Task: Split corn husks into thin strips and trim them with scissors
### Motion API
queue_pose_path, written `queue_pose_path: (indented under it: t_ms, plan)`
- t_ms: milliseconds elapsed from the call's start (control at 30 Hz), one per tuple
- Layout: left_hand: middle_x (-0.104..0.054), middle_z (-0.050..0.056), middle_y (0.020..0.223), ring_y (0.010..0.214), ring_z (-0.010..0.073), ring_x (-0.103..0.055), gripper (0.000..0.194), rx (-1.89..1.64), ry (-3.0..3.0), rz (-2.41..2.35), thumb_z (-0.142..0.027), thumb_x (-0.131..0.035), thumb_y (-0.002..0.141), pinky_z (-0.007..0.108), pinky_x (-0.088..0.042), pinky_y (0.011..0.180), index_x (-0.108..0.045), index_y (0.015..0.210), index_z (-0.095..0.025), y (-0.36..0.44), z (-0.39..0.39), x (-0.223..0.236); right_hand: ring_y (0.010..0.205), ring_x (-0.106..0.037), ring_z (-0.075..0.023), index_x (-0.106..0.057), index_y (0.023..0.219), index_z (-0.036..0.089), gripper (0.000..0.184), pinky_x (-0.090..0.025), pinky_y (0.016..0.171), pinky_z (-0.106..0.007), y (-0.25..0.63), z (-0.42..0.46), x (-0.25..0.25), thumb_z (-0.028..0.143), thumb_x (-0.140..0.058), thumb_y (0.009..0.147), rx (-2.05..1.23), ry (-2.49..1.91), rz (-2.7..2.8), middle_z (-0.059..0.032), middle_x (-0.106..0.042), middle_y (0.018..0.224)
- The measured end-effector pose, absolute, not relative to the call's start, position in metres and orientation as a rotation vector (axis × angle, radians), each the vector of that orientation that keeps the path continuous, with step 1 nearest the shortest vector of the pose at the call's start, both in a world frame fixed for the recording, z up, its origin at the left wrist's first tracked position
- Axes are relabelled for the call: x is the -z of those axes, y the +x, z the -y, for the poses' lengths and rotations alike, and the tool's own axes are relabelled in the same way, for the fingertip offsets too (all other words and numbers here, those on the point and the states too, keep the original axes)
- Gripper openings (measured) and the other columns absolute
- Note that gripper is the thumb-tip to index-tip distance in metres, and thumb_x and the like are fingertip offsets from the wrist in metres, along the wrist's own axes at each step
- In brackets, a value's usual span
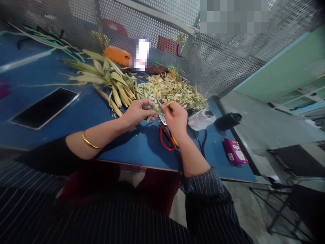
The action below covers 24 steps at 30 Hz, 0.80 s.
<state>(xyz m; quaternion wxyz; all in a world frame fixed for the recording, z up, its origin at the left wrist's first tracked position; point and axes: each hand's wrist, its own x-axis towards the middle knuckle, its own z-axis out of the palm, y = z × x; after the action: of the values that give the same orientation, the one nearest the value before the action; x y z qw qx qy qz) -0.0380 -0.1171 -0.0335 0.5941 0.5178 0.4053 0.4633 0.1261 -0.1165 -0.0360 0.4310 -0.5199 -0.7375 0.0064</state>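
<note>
Between my two hands is a pale green strip of corn husk (156, 107), folded or knotted in the middle. My left hand (139, 112) pinches one end of it. The fingers of my right hand (175, 117) are closed on the other side. Just below lie scissors (166, 138) with red and yellow handles, partly hidden by my right hand. Behind my left hand rests a bunch of long corn husks (111, 79). A heap of small pale husk pieces (175, 88) sits behind my right hand.
On the blue table (142, 149) are a dark phone (45, 106) at left, white thread (201, 119), a black roll (228, 121) and a purple packet (235, 151) at right. An orange pouch (117, 56) lies near the perforated metal screen (152, 20). Black chairs (299, 161) stand at right.
</note>
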Motion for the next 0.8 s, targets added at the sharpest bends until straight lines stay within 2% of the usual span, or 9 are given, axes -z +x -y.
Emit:
queue_pose_path:
  t_ms: [67, 133, 267, 367, 467, 633, 800]
  plan:
    - [-0.07, 0.005, 0.067, 0.061, 0.0149, -0.067, 0.018, -1.038, 1.177, -0.956, -0.014, -0.068, 0.069, 0.021, -0.041, 0.05, -0.057, 0.083, -0.017, -0.037, 0.119, 0.033, 0.056, -0.048, -0.0129, -0.06, 0.07, 0.02, 0.024, -0.032, 0.054, -0.026, 0.126, 0.114, 0.039, 0.036, -0.056, 0.087, -0.068, -1.401, 1.817, 0.0015, -0.058, 0.061]
    - [-0.07, 0.005, 0.067, 0.062, 0.0146, -0.067, 0.018, -1.026, 1.167, -0.949, -0.017, -0.07, 0.069, 0.022, -0.043, 0.052, -0.058, 0.082, -0.016, -0.036, 0.119, 0.034, 0.053, -0.042, -0.0118, -0.056, 0.066, 0.02, 0.026, -0.029, 0.053, -0.025, 0.126, 0.113, 0.042, 0.037, -0.057, 0.086, -0.097, -1.437, 1.813, 0.0036, -0.05, 0.055]
    - [-0.066, 0.002, 0.06, 0.054, 0.0102, -0.061, 0.02, -1.069, 1.212, -0.935, -0.016, -0.074, 0.067, 0.02, -0.041, 0.051, -0.055, 0.073, -0.016, -0.033, 0.119, 0.04, 0.054, -0.043, -0.0118, -0.053, 0.065, 0.02, 0.028, -0.032, 0.055, -0.025, 0.123, 0.114, 0.044, 0.037, -0.056, 0.087, -0.134, -1.42, 1.825, 0.0037, -0.049, 0.055]
    - [-0.064, 0.0, 0.058, 0.052, 0.0093, -0.06, 0.022, -1.114, 1.138, -0.956, -0.015, -0.075, 0.066, 0.019, -0.04, 0.049, -0.054, 0.071, -0.016, -0.033, 0.117, 0.04, 0.069, -0.055, -0.0154, -0.061, 0.08, 0.02, 0.024, -0.04, 0.07, -0.029, 0.123, 0.117, 0.039, 0.041, -0.053, 0.09, 0.021, -1.344, 1.822, -0.0011, -0.062, 0.072]
    - [-0.066, 0.001, 0.062, 0.055, 0.0112, -0.064, 0.026, -1.135, 0.965, -0.982, -0.016, -0.076, 0.064, 0.02, -0.045, 0.052, -0.053, 0.074, -0.017, -0.037, 0.113, 0.035, 0.097, -0.058, -0.0218, -0.064, 0.097, 0.023, 0.023, -0.038, 0.091, -0.039, 0.126, 0.121, 0.031, 0.041, -0.054, 0.09, 0.302, -1.247, 1.847, -0.0068, -0.065, 0.098]
    - [-0.067, 0.002, 0.064, 0.058, 0.0102, -0.064, 0.024, -1.136, 0.86, -0.953, -0.014, -0.075, 0.067, 0.022, -0.051, 0.06, -0.052, 0.072, -0.016, -0.043, 0.108, 0.032, 0.11, -0.053, -0.0252, -0.067, 0.093, 0.029, 0.014, -0.029, 0.103, -0.048, 0.129, 0.125, 0.023, 0.033, -0.054, 0.091, 0.557, -1.152, 2.092, -0.0053, -0.065, 0.107]
    - [-0.067, 0.002, 0.067, 0.062, 0.0107, -0.066, 0.021, -1.079, 0.823, -0.927, -0.015, -0.075, 0.07, 0.022, -0.052, 0.063, -0.054, 0.073, -0.016, -0.042, 0.109, 0.035, 0.114, -0.051, -0.0234, -0.067, 0.088, 0.029, 0.021, -0.027, 0.105, -0.047, 0.129, 0.126, 0.026, 0.024, -0.047, 0.093, 0.673, -1.077, 2.165, -0.0037, -0.066, 0.108]
